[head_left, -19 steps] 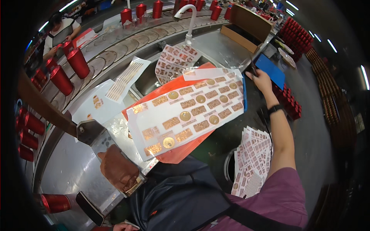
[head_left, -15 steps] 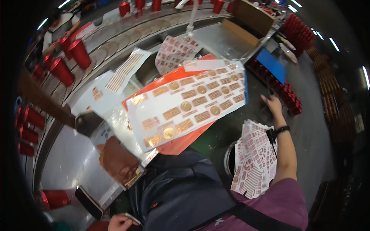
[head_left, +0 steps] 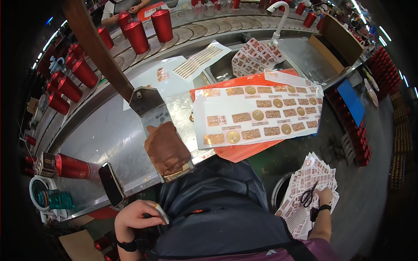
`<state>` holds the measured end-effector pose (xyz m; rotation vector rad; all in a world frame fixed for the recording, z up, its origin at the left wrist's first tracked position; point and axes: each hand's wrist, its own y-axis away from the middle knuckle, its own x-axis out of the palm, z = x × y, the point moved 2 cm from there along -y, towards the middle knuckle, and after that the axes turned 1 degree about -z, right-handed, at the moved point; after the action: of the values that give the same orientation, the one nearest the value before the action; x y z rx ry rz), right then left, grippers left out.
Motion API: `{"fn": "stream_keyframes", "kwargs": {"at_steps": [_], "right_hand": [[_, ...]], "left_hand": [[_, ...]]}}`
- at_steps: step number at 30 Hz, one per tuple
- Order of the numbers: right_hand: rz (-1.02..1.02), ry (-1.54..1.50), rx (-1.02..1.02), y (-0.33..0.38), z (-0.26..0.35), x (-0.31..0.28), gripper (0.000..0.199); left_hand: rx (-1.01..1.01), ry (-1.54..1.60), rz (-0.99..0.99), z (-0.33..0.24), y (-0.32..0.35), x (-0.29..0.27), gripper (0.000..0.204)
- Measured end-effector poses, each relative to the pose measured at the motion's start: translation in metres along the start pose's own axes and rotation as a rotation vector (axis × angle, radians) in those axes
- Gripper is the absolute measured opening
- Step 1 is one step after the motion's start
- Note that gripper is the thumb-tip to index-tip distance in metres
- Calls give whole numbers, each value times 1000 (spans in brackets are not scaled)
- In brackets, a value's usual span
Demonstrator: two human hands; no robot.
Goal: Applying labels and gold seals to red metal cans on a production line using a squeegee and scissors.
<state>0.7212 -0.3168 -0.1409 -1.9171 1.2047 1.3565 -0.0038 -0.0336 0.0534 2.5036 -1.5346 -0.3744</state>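
Note:
My right hand (head_left: 325,196) is at the lower right, closed on a pair of dark scissors (head_left: 308,198) over a fanned stack of printed sticker sheets (head_left: 305,174). The scissors' loops show left of the hand; its grip is partly hidden. At my lap, my left hand (head_left: 141,214) has loosely bent fingers, thumb apart from the index finger. White wrapping with a yellow band seems to cover that finger. Before me a large white sheet of gold and brown stickers (head_left: 257,115) lies on an orange-red board (head_left: 244,152).
A brown cloth (head_left: 167,148) and a phone (head_left: 111,185) lie on the metal bench (head_left: 100,152). A wooden post (head_left: 98,48) rises there. Red canisters (head_left: 136,37) stand along the conveyor (head_left: 187,37). Beyond are a sink tap (head_left: 278,26) and, right, a blue board (head_left: 350,102). Another person works across the conveyor.
My right hand has come back from beside the red items to the sticker stack, where the scissors now show. My left hand is further into view. The whole view has turned left.

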Motion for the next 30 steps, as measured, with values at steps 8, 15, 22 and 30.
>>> {"fn": "stream_keyframes", "kwargs": {"at_steps": [8,15,22,30], "right_hand": [[-97,-1510,-331,-23,134,-260,56],[1474,-1195,-715,196,294,-329,75],[1317,-516,-974,155,369,-389,66],[-181,-1118,-1145,-53,537,-546,62]], "left_hand": [[154,69,-191,-11,6,-5,20],[199,129,-628,-4,27,-14,26],[120,288,-856,-11,38,-26,31],[63,331,-983,-9,28,-51,32]]}}
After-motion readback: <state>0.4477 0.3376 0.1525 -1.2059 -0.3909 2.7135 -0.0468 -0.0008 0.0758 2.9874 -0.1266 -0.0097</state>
